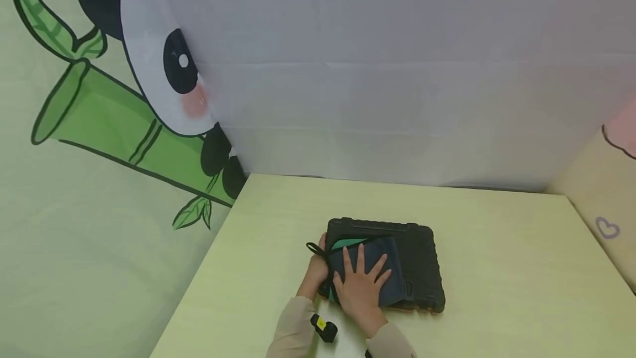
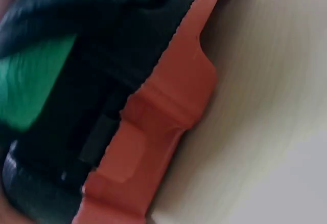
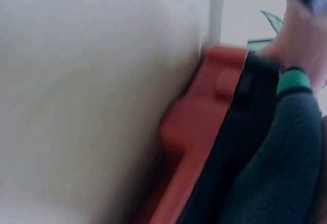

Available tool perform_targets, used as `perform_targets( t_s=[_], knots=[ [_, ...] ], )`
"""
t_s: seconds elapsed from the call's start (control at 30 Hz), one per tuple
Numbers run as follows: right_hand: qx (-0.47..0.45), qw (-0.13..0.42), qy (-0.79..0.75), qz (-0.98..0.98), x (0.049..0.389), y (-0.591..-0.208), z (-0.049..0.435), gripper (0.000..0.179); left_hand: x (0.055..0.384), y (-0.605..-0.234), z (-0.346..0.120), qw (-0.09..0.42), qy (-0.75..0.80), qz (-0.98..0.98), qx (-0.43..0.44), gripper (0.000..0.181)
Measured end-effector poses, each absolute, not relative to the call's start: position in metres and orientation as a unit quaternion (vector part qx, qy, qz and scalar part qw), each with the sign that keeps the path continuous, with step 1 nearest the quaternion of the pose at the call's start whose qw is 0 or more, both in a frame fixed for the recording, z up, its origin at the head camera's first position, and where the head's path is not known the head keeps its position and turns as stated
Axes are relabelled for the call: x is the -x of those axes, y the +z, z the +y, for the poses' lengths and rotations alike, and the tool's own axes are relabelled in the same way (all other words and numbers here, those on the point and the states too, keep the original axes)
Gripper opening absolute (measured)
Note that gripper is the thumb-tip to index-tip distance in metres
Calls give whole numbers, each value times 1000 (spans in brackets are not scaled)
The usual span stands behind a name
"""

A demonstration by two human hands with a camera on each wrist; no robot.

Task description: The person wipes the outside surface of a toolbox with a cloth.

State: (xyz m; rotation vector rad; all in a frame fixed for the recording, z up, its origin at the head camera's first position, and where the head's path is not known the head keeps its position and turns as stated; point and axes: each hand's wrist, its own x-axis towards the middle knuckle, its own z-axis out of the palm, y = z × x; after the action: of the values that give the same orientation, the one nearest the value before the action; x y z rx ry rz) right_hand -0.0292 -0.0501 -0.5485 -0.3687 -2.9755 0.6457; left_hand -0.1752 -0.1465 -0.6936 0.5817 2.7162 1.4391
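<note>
A black hard plastic case [image 1: 424,275] with a red lower half [image 2: 166,88] lies flat on the table. Over its left part sits a dark blue fabric pouch [image 1: 395,286] with a green part [image 1: 348,242] showing at its top left edge. My right hand [image 1: 361,294] rests on the pouch, palm down, fingers straight and spread. At the left edge of case and pouch, my left hand [image 1: 318,269] touches them; its fingers are partly hidden, so their grip cannot be made out. A black cord loop [image 1: 314,247] sticks out beside that hand.
The pale yellow table [image 1: 507,253] extends around the case, with a plain white backdrop [image 1: 397,98] behind. A panda-and-bamboo printed sheet [image 1: 149,115] hangs at the left. A small black device with a yellow label [image 1: 325,329] is beside the left sleeve [image 1: 294,327].
</note>
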Motion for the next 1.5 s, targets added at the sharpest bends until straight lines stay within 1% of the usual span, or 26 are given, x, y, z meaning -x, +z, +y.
perform_targets(
  t_s=[0.13, 0.2, 0.3, 0.5, 0.63, 0.97, 1.17, 1.27, 1.4, 1.5],
  knots=[
    [132, 35, 215, -967, 32, -550, -32, 64, 139, -615, -143, 61, 477, 866, -138, 59],
    [141, 28, 217, -966, 33, -550, -20, 66, 129, -596, -141, 70, 480, 866, -120, 59],
    [159, 11, 223, -962, 33, -548, 2, 69, 121, -583, -138, 81, 479, 868, -98, 63],
    [202, -33, 241, -949, 29, -542, 50, 72, 120, -582, -138, 91, 490, 863, -82, 70],
    [219, -49, 254, -941, 30, -541, 63, 73, 120, -582, -139, 92, 493, 861, -87, 71],
    [245, -42, 232, -940, 47, -542, 34, 78, 121, -583, -136, 95, 496, 858, -96, 71],
    [220, -42, 208, -952, 62, -542, -1, 76, 122, -586, -133, 96, 492, 860, -99, 69],
    [205, -51, 204, -956, 68, -542, -15, 75, 122, -587, -132, 101, 486, 862, -106, 64],
    [192, -56, 208, -958, 72, -542, -26, 73, 122, -586, -133, 105, 483, 863, -107, 59],
    [188, -51, 211, -958, 74, -542, -28, 73, 123, -586, -135, 101, 483, 863, -106, 58]
  ],
)
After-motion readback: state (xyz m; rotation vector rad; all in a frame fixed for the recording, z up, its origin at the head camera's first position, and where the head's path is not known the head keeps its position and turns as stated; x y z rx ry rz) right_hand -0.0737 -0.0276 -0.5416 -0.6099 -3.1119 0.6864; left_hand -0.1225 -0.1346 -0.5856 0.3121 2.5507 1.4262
